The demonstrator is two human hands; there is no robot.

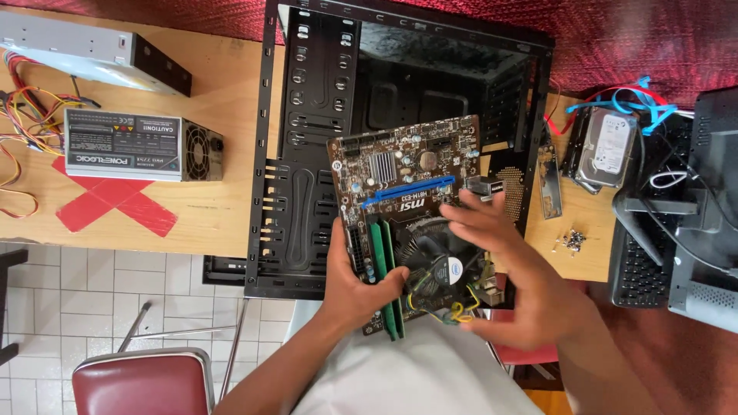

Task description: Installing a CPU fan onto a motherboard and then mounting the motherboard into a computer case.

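Observation:
I hold a brown motherboard (400, 165) over the open black computer case (307, 154). My left hand (355, 284) grips its near left edge, thumb by the green memory sticks (384, 269). My right hand (515, 269) holds the near right side, fingers spread beside the black cooler fan (434, 257). The board carries a blue slot (407, 190) and a small silver heatsink (382, 165). The case lies on its side on the wooden table (223, 207), its inside dark and bare.
A grey power supply (138, 144) with coloured cables (27, 115) and a silver optical drive (84, 50) lie left. A hard drive (607, 150) with blue and red cables, loose screws (573, 240), a metal port plate (548, 180) and a keyboard (638, 261) lie right. Red chair (146, 380) below.

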